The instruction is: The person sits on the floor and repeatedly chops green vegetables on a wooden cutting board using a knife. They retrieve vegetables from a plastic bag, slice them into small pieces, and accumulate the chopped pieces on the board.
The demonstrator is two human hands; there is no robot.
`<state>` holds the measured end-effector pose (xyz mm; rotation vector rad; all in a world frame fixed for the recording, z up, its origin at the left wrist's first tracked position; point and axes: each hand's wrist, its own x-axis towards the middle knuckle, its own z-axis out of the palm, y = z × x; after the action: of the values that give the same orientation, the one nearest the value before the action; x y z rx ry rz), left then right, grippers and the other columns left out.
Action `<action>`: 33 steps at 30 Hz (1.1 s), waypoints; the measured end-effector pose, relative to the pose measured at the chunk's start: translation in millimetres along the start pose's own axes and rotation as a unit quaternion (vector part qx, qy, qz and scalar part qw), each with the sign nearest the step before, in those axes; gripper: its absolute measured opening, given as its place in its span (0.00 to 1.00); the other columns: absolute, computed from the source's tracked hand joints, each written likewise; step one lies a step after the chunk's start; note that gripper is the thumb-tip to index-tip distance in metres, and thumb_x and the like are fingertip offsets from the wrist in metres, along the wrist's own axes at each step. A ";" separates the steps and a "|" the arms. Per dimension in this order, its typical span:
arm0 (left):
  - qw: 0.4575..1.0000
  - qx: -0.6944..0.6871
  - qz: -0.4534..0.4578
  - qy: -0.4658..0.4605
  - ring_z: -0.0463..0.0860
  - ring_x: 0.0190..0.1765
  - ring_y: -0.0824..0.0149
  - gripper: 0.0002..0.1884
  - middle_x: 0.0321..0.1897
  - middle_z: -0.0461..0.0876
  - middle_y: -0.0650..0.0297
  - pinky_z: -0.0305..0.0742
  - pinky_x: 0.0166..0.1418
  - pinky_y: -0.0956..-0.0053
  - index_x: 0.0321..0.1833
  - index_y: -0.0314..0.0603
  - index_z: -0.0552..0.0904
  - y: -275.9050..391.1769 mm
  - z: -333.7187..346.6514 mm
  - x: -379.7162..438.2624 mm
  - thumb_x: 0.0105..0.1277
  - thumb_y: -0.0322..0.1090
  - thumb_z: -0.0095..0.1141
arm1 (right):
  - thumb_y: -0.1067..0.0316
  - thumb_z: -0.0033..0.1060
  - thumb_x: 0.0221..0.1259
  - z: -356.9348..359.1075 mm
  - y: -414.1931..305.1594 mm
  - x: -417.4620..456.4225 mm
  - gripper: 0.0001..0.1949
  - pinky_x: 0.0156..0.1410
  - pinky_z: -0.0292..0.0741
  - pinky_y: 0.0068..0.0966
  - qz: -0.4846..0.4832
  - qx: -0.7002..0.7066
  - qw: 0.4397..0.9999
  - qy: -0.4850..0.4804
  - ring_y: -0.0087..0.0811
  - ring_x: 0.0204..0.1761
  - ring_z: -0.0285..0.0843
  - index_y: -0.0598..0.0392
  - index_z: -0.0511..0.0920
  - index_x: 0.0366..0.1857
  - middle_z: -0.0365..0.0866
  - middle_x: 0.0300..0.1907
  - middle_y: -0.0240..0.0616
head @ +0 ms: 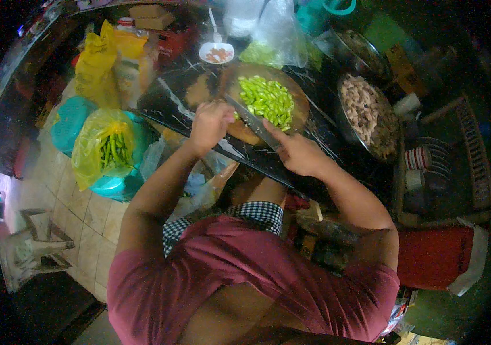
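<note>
A heap of sliced green chili peppers (269,99) lies on a round wooden chopping board (301,101), which sits on a dark marbled tabletop. My right hand (301,153) grips a kitchen knife (249,118), its index finger stretched along the blade. The blade points up and left, between the heap and my left hand. At the board's left edge, my left hand (211,125) has its fingers curled around the end of a green chili (236,115). Most of that chili is hidden by the fingers and the blade.
Left of the table, a yellow plastic bag (83,151) of whole green chilies rests on a teal plastic stool (107,187). Behind the board stand a white bowl (204,54) of reddish bits and clear plastic bags (271,26). A metal basin (346,125) of sliced meat sits right.
</note>
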<state>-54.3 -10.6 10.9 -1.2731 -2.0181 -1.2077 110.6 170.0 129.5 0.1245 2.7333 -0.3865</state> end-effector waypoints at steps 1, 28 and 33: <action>1.000 -0.002 -0.007 -0.003 0.83 0.38 0.53 0.09 0.31 0.85 0.59 0.73 0.46 0.59 0.39 0.41 0.80 -1.0 -0.2 -0.4 0.57 0.29 0.64 | 0.68 0.58 0.54 2.5 2.8 0.5 0.46 0.45 0.79 0.51 -0.007 -0.004 1.000 -0.001 0.57 0.38 0.83 0.28 0.46 0.77 0.83 0.39 0.58; 1.000 0.003 -0.025 -0.004 0.83 0.38 0.54 0.11 0.29 0.83 0.60 0.72 0.45 0.59 0.34 0.43 0.78 0.4 2.0 2.8 0.51 0.28 0.68 | 0.68 0.56 0.58 -7.9 -12.5 -8.1 0.44 0.42 0.78 0.50 0.008 -0.067 0.998 -0.006 0.56 0.33 0.83 0.27 0.44 0.77 0.83 0.33 0.55; 0.999 0.012 -0.031 -0.006 0.83 0.38 0.54 0.10 0.29 0.83 0.60 0.72 0.45 0.59 0.34 0.43 0.79 0.5 3.0 1.9 0.51 0.29 0.67 | 0.70 0.55 0.60 -0.5 -10.3 -3.9 0.42 0.41 0.77 0.49 -0.009 -0.055 0.998 0.012 0.56 0.32 0.82 0.30 0.46 0.77 0.82 0.30 0.56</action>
<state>-54.6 -7.0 11.0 -1.2170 -2.0880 -1.2025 112.6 160.1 134.0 0.0767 2.7730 -0.2406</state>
